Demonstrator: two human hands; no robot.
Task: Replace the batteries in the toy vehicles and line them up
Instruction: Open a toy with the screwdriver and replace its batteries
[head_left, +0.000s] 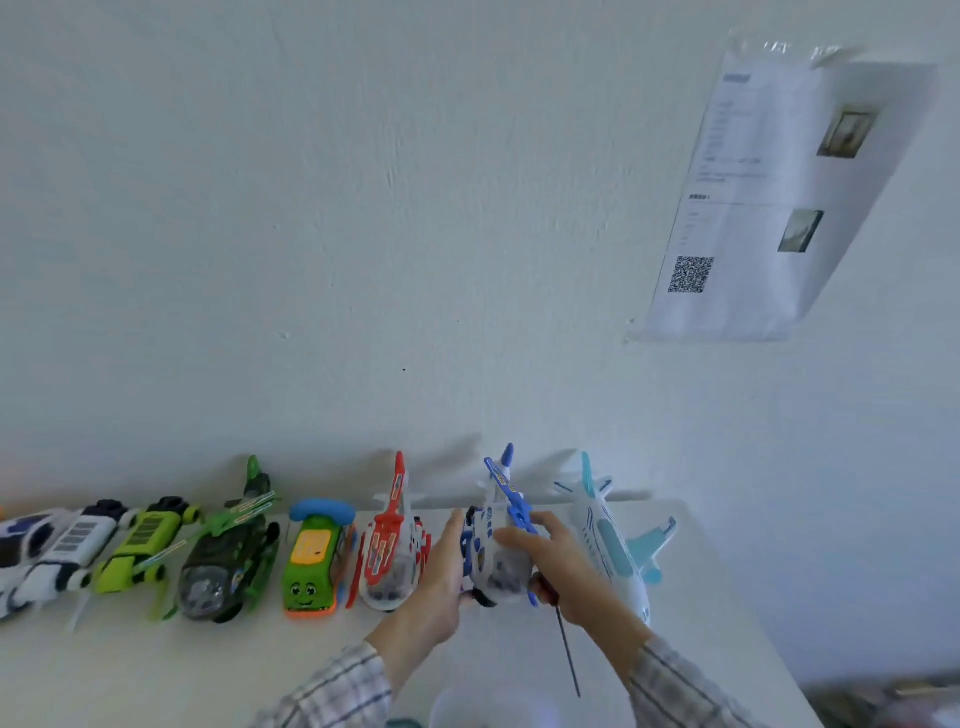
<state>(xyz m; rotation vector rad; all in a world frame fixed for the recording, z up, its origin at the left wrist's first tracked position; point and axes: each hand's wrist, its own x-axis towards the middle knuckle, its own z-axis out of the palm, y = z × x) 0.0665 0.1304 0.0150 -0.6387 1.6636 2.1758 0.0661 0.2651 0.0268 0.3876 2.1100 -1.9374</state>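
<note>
Toy vehicles stand in a row against the wall on a white table (208, 675). The blue and white helicopter (498, 551) sits between a red helicopter (389, 551) and a white and light-blue airplane (618, 545). My left hand (436, 587) holds the blue helicopter's left side, thumb at its nose. My right hand (566, 571) lies on its right side with one finger across the top, and grips a screwdriver (569, 654) whose thin shaft points down toward me.
Further left in the row are a green bus (314, 561), a dark green helicopter (223, 561), a lime vehicle (137, 545) and a white vehicle (57, 551). A pale round container (483, 706) sits at the bottom edge. The table's right edge runs past the airplane. A printed sheet (779, 208) hangs on the wall.
</note>
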